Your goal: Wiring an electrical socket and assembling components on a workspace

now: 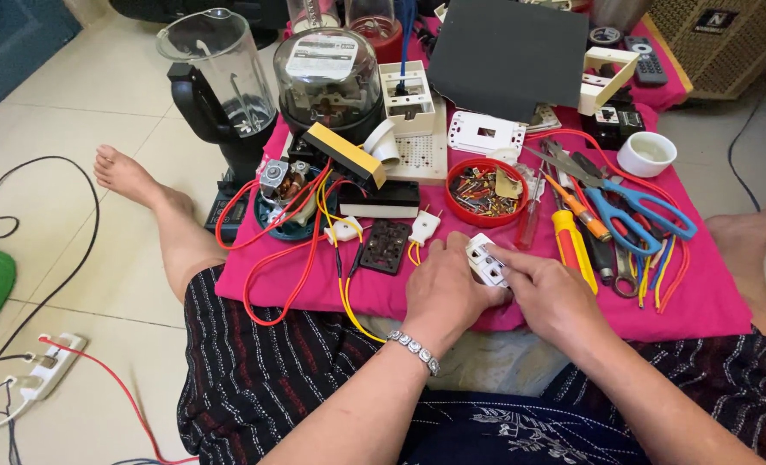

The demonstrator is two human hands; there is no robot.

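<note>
Both the left hand and right hand grip a small white socket over the pink cloth.

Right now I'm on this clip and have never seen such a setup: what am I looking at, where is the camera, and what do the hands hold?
There is no machine here. One camera sits on a person's head and looks down at their lap and bare hands as they sit on a tiled floor. The left hand, with a bracelet at the wrist, and the right hand together hold a small white socket. Before them lies a pink cloth covered with electrical parts: a red bowl of screws, blue scissors, a yellow screwdriver, red and yellow wires, a white plug and a black plate. Behind these stand a blender jug and a glass-domed meter. A white power strip lies on the floor at the left.
</note>
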